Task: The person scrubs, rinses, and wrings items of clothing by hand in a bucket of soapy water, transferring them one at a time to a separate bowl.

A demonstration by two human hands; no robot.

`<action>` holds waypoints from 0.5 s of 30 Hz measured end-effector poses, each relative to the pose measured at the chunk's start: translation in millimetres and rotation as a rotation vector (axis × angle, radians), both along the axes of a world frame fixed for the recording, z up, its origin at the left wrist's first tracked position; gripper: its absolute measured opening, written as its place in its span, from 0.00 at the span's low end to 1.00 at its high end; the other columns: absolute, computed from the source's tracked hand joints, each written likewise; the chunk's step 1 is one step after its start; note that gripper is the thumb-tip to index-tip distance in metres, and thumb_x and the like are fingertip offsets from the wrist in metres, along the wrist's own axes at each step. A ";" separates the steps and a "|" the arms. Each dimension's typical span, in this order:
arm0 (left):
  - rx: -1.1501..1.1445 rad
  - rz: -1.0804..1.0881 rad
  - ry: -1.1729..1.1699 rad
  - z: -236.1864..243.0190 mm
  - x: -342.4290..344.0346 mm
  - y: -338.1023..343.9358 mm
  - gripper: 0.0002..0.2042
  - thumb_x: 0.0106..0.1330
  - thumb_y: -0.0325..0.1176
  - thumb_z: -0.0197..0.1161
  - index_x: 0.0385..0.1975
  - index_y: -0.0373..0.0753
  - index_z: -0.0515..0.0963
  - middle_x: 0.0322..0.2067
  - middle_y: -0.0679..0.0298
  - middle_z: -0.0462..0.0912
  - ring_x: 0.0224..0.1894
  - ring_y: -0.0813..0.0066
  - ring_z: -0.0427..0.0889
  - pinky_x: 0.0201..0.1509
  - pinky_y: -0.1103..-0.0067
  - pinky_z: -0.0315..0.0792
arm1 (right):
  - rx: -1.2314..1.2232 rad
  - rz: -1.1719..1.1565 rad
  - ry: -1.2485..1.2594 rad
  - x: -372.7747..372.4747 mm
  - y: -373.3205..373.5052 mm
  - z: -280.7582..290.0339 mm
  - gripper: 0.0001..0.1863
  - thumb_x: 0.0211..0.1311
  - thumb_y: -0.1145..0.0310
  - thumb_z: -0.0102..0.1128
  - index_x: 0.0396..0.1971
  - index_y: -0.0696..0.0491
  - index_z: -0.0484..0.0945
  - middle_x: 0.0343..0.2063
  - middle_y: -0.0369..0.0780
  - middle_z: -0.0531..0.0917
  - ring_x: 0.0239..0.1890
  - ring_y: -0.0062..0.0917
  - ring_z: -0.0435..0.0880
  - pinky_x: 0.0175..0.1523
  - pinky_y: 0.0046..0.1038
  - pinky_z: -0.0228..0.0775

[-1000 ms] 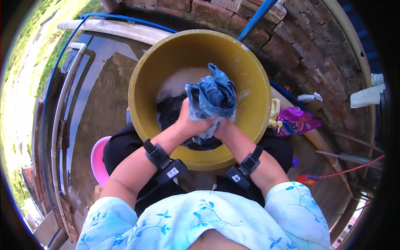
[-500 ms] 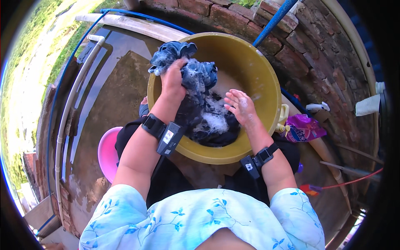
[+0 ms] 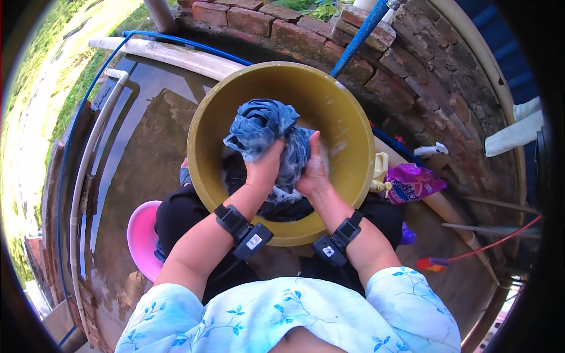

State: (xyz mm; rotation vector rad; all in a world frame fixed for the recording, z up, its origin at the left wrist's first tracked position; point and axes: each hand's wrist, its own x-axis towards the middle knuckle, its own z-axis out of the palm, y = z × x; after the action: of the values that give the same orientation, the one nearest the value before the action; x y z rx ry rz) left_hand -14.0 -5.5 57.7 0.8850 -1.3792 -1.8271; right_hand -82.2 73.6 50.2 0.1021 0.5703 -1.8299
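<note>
A wet, bunched blue cloth garment [image 3: 263, 120] with suds on it is held over a large yellow tub [image 3: 203, 109]. My left hand [image 3: 266, 167] is wrapped round its near side. From the right, my right hand [image 3: 314, 172] cups the hanging part of the cloth, thumb pointing up along it. Beneath both hands, dark wet clothes [image 3: 288, 210] with foam lie at the bottom of the tub. The palms and part of the fingers are hidden by the garment. Soap film clings to the tub's inner right wall.
Left of the tub, a pink basin [image 3: 140, 241] holds some cloth. To the right stand a pale yellow jug [image 3: 379, 167] and a purple detergent bag [image 3: 412, 183]. A brick wall [image 3: 406, 97] rises behind; a blue pipe [image 3: 360, 40] leans there. A red-handled brush-like thing [image 3: 432, 263] lies at right.
The blue garment has come down and inward from the tub's far left rim. My right hand, open and apart from it before, now grips it too. The whole view has shifted slightly.
</note>
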 end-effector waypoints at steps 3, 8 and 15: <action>-0.823 -0.226 -0.356 14.5 18.1 -10.9 0.20 0.52 0.30 0.58 0.47 0.33 0.67 0.47 0.56 0.69 0.50 0.64 0.67 0.55 0.73 0.60 | -0.015 -0.024 0.038 -3.9 -0.7 32.3 0.29 0.54 0.44 0.47 0.49 0.50 0.67 0.47 0.38 0.73 0.51 0.29 0.69 0.58 0.35 0.57; -1.003 -0.580 0.213 58.9 22.8 -25.2 0.17 0.44 0.30 0.63 0.37 0.40 0.69 0.38 0.56 0.71 0.43 0.60 0.71 0.49 0.71 0.63 | -0.155 0.167 -0.014 -21.1 17.7 54.0 0.13 0.56 0.63 0.52 0.39 0.53 0.71 0.36 0.36 0.76 0.41 0.23 0.74 0.49 0.25 0.66; -1.620 -1.071 0.438 70.5 0.9 -43.6 0.15 0.41 0.32 0.58 0.32 0.44 0.68 0.32 0.61 0.70 0.37 0.63 0.71 0.41 0.70 0.66 | 0.197 0.262 0.444 -42.9 -7.8 52.3 0.05 0.44 0.74 0.54 0.23 0.59 0.73 0.21 0.37 0.76 0.24 0.19 0.74 0.30 0.21 0.68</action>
State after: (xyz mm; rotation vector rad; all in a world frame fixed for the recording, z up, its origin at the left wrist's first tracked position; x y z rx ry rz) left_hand -13.2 -49.1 128.2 -1.1574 -2.4016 -0.6580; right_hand -125.1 65.8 102.5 -0.2435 1.0257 -1.5397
